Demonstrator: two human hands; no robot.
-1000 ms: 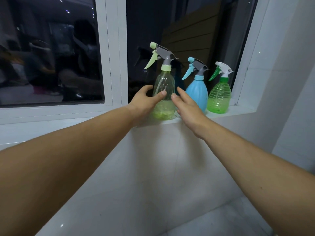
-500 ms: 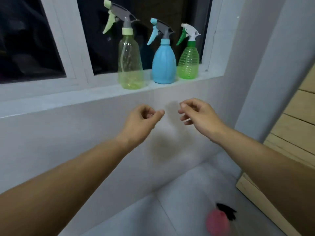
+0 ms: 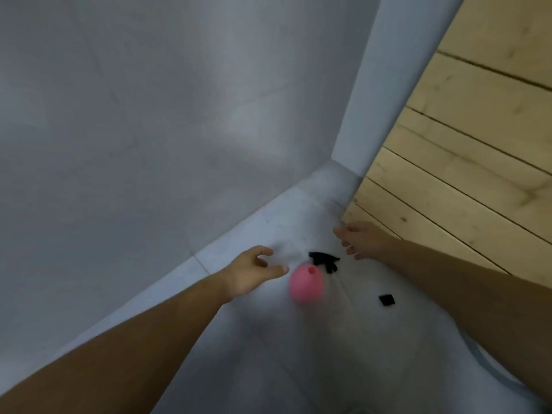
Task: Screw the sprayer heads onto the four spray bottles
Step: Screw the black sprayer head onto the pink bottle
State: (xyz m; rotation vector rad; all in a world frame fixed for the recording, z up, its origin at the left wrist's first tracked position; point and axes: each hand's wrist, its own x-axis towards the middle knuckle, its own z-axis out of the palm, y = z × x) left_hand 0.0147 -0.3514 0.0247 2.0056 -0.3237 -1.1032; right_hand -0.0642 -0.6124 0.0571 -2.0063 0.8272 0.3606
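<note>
I am looking down into the corner of a pale tiled floor [image 3: 373, 339], where a round pink plastic spray bottle [image 3: 305, 282] is standing upright with its open neck bare, no head on it. Just beyond it, lying loose on the tiles, is a black plastic trigger sprayer head [image 3: 324, 260], close beside the bottle's shoulder but, as far as I can tell through the blur, not touching it. A small black square piece [image 3: 387, 300] is lying further to the right; I cannot tell what it is.

My left hand [image 3: 251, 276] is reaching in with fingers spread and empty, its thumb tip nearly at the pink bottle. My right hand [image 3: 358, 239] is hovering just past the sprayer head, near the light wooden plank panel [image 3: 478, 144], fingers loosely curled, gripping nothing.

I judge this to be the pick-up step for this bottle: nothing is screwed on yet. Next, my left hand needs to close around the bottle's body to steady it while my right drops onto the black head, lifts it, feeds its tube into the neck and lines the collar up squarely before turning.
</note>
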